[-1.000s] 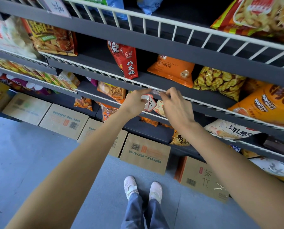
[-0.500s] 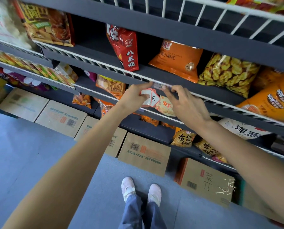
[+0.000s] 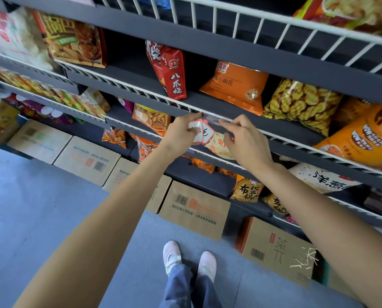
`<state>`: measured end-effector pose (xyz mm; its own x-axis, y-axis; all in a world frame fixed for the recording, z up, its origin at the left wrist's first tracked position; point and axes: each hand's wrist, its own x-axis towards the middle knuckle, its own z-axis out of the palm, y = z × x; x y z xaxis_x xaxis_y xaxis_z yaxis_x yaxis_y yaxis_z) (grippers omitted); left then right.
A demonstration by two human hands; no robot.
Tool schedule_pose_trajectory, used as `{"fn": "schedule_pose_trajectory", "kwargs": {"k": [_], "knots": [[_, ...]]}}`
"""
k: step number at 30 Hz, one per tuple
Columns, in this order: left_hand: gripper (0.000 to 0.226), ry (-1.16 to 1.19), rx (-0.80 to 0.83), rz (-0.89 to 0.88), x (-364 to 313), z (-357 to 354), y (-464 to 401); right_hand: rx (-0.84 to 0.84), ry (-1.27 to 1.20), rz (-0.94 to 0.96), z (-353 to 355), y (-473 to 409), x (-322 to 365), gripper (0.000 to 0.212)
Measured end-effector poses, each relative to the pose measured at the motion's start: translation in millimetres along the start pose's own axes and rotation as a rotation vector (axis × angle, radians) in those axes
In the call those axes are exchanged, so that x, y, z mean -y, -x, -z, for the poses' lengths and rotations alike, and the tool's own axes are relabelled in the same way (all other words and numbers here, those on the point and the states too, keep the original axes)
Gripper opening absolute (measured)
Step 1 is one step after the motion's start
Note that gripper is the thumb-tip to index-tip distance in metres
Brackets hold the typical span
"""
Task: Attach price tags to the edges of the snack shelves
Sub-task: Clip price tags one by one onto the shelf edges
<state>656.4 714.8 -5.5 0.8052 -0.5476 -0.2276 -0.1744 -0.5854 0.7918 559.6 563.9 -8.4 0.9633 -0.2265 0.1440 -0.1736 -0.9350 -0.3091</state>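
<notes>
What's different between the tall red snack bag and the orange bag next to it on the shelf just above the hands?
The red bag is narrow and stands upright; the orange bag is wider and leans back. The red bag's lower edge overhangs the white wire rail; the orange bag sits behind it. The red bag bears large white characters; the orange bag's print is small and dark. Both share one shelf.

Price tag (image 3: 200,132) below shelf rail (image 3: 141,91)

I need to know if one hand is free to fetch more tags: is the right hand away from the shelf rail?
No, the right hand has its fingers on the white shelf rail, beside the price tag.
</notes>
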Motion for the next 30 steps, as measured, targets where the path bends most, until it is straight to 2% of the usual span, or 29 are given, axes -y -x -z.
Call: {"fn": "schedule_pose_trajectory", "kwargs": {"k": [3, 8, 17, 30], "knots": [[0.043, -0.007, -0.033, 0.003, -7, 2, 3, 0.064, 0.11, 0.037, 8, -4, 10, 0.04], [0.046, -0.17, 0.025, -0.01, -17, 1, 8, 0.099, 0.256, 0.065, 15, -6, 20, 0.036], [0.065, -0.389, 0.003, -0.156, -14, -4, 15, 0.083, 0.166, 0.049, 14, -4, 16, 0.042], [0.077, -0.609, 0.011, -0.231, -13, -4, 11, 0.025, 0.201, 0.128, 5, -1, 12, 0.045]]}}
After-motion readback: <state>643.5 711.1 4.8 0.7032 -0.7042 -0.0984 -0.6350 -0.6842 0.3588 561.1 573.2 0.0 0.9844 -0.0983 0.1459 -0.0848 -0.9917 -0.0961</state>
